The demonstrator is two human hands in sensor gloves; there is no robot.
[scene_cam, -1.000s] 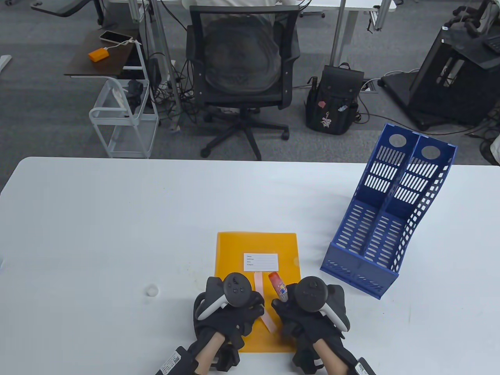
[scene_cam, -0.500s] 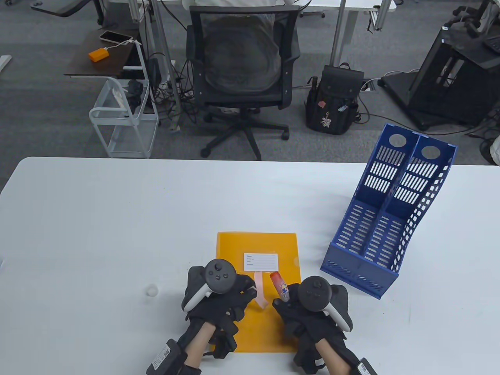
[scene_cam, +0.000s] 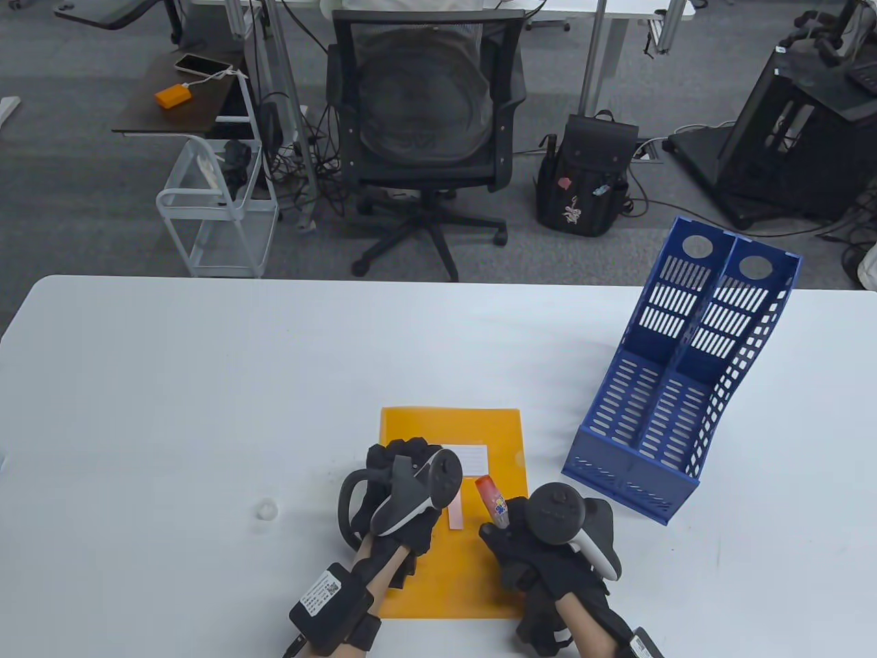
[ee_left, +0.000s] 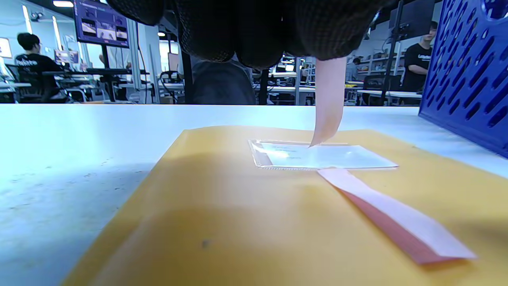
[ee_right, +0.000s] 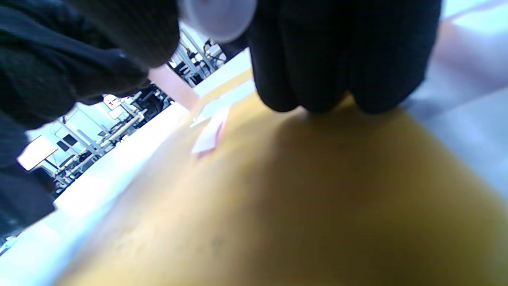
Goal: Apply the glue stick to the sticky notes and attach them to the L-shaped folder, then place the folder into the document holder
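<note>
Orange L-shaped folder (scene_cam: 473,569) lies flat on the white table (scene_cam: 171,384), with a white label pocket (ee_left: 321,155) on its upper face. Left hand (scene_cam: 404,490) is over the folder near the label; its fingers (ee_left: 254,31) pinch one pink sticky note strip (ee_left: 328,99), which hangs down with its tip touching the label pocket. A pad of pink sticky notes (ee_left: 393,216) lies flat on the folder just below the label. Right hand (scene_cam: 548,541) rests on the folder's right portion, fingers clenched around a glue stick (scene_cam: 492,502) with its orange end pointing away from the person. Blue document holder (scene_cam: 685,384) stands on the table to the right of the folder, apart from it.
</note>
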